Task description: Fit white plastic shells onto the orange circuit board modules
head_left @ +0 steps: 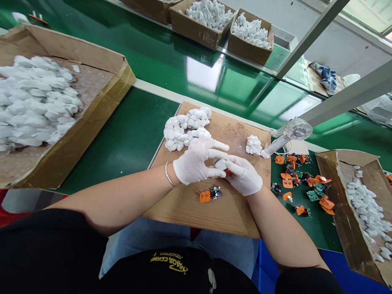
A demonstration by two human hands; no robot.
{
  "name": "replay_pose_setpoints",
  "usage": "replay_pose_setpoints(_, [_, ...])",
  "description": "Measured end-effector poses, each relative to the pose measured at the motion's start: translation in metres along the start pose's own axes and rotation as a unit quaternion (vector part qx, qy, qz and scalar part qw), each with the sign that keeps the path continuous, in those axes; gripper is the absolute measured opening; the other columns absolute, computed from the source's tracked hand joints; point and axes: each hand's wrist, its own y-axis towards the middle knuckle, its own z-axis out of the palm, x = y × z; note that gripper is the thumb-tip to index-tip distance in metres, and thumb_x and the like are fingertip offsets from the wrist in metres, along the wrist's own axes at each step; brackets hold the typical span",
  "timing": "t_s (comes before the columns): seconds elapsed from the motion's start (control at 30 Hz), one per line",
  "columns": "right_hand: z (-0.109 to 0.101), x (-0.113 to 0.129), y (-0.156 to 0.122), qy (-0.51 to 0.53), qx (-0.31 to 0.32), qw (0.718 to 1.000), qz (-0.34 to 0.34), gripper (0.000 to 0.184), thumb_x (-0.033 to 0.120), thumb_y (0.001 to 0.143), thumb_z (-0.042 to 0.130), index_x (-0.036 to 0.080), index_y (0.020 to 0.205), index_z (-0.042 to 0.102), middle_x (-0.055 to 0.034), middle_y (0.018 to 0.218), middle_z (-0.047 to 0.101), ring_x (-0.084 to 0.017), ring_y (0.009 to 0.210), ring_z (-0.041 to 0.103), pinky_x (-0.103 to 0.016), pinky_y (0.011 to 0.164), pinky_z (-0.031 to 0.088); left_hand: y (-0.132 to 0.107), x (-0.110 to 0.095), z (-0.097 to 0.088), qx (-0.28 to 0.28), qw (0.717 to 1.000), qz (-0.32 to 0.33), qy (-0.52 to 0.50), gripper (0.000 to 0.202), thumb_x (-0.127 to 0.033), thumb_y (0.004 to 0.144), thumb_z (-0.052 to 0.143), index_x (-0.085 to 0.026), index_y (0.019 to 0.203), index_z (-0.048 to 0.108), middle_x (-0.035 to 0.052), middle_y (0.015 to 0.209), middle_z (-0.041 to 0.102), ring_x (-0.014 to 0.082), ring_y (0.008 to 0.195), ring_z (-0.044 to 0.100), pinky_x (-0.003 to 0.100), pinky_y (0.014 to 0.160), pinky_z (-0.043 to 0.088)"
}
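Left hand [196, 162] and right hand [246, 177], both in white gloves, are meeting over the middle of a brown board [177, 204], which is lying on a green counter [122, 134]. The right hand is holding a small white piece [220, 164], and a bit of orange [228, 172] is showing just below it. The left hand is reaching in with its fingers apart, thumb and one finger bordering the piece; whether they are gripping it cannot be told.

On the near part of the board, an orange plate [204, 196] is lying beside a small circuit [216, 192], with no white piece covering them. On the far left of the board, a large white heap [186, 122] is resting; on the far right, a smaller heap [253, 145] is sitting beside a clear tool [294, 132].

Right of the board, many bare orange units [287, 183] are lying scattered. Beyond them a right box [339, 212] is holding white parts, and left of the board a left box [101, 98] is holding more.

Judging by this, one piece is being handled and much is remaining; which heaps are counting as finished cannot be told.
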Motion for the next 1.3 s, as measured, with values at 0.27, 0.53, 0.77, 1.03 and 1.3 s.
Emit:
replay_pose_setpoints(0.27, [-0.001,-0.004,-0.002,-0.086,-0.007,0.996,0.002,0.035,0.046,0.080,0.079,0.014,0.086,0.064,-0.0013,0.077,0.062,-0.012,0.066,0.053,-0.028,0.066,0.045,-0.001,-0.004,0.002,0.051,0.996,-0.048,0.059,0.037,-0.049,0.065,0.087,-0.022,0.085,0.073,0.0050,0.126,0.068,0.0267,0.106,0.063,0.044,0.096,0.044])
replay_pose_setpoints(0.53, [-0.004,0.000,-0.003,-0.087,0.038,0.995,0.041,0.034,0.043,0.077,0.082,0.012,0.077,0.068,-0.0049,0.074,0.071,-0.015,0.066,0.063,-0.028,0.065,0.052,0.003,-0.003,-0.008,0.157,0.987,0.007,0.006,0.031,-0.041,0.066,0.088,-0.028,0.093,0.078,0.0052,0.144,0.056,0.0293,0.114,0.059,0.048,0.099,0.041])
replay_pose_setpoints(0.77, [-0.003,0.000,-0.008,-0.151,0.050,0.986,0.046,0.038,0.047,0.078,0.081,0.012,0.082,0.067,-0.0052,0.074,0.071,-0.016,0.067,0.065,-0.029,0.066,0.053,0.001,0.002,-0.004,0.169,0.985,0.005,-0.038,0.022,-0.044,0.068,0.086,-0.030,0.083,0.080,0.0022,0.132,0.065,0.0266,0.111,0.059,0.046,0.099,0.042])
replay_pose_setpoints(1.03, [0.008,0.000,-0.005,-0.204,-0.004,0.978,0.037,0.046,0.049,0.064,0.087,0.016,0.066,0.055,0.0022,0.063,0.059,-0.012,0.060,0.054,-0.028,0.061,0.050,-0.003,-0.008,0.007,0.076,0.996,0.024,0.034,0.025,-0.045,0.079,0.071,-0.027,0.063,0.074,0.0023,0.115,0.071,0.0250,0.104,0.058,0.045,0.093,0.039])
replay_pose_setpoints(1.3, [0.006,0.000,-0.006,-0.208,-0.010,0.977,0.036,0.045,0.049,0.067,0.085,0.016,0.065,0.054,0.0022,0.061,0.057,-0.010,0.057,0.050,-0.026,0.055,0.044,-0.003,-0.008,0.002,0.094,0.994,0.038,0.035,0.016,-0.044,0.074,0.075,-0.028,0.074,0.076,0.0027,0.122,0.068,0.0268,0.106,0.059,0.047,0.096,0.038])
